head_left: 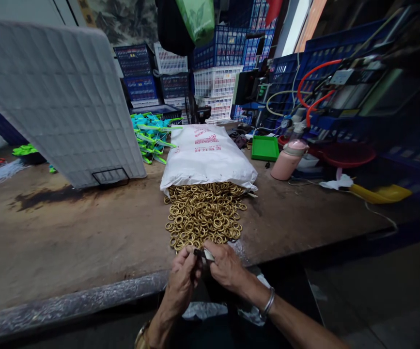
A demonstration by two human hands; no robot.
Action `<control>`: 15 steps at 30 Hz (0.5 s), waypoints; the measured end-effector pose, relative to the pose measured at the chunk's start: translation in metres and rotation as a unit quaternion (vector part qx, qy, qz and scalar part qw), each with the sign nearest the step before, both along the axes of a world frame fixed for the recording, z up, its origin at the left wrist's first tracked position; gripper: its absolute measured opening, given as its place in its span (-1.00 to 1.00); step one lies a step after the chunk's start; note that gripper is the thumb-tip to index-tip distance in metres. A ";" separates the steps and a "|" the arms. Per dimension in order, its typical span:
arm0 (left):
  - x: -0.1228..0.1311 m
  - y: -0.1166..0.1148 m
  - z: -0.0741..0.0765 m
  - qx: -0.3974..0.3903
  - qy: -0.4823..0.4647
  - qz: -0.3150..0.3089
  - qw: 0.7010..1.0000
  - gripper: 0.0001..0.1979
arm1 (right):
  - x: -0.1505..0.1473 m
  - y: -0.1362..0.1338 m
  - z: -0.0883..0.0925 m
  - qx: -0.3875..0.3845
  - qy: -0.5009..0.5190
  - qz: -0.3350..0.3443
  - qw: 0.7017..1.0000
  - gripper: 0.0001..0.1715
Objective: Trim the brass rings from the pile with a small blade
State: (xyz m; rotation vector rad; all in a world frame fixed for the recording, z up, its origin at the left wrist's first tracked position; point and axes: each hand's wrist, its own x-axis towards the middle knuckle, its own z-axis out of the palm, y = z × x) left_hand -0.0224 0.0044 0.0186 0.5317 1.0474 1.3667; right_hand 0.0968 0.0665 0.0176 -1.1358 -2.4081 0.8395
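Just off the table's front edge, my two hands meet close together. My left hand [183, 278] is closed, its thumb and fingers pinching a small dark piece [198, 253]. Closed too, my right hand [227, 266] grips a small pale, flat-looking thing [209, 255] that meets the dark piece. The exact kind of either is too small to make out. Right behind my fingers lies a heap of brass-coloured rings [206, 213], spilling from the mouth of a white printed sack [210, 157].
A white ribbed panel [60, 97] stands tilted at the left on the wooden table [86, 237]. Behind it are green and blue plastic pieces [151, 135]. To the right are a green tray [265, 148], a pink bottle [288, 160] and a yellow scoop-like piece [380, 194]. Stacked crates [217, 82] fill the back.
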 end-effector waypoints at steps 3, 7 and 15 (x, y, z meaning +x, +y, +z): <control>0.000 -0.001 0.000 -0.007 0.022 0.003 1.000 -0.70 | 0.001 -0.002 0.003 0.018 -0.060 0.000 0.998 -0.76; 0.000 -0.003 -0.002 -0.019 0.043 -0.002 0.999 -0.66 | -0.003 -0.003 0.005 0.045 -0.120 -0.010 0.992 -0.73; -0.014 -0.022 0.009 -0.016 -0.025 0.026 0.999 -0.72 | -0.008 0.008 0.004 0.052 -0.195 -0.057 0.978 -0.76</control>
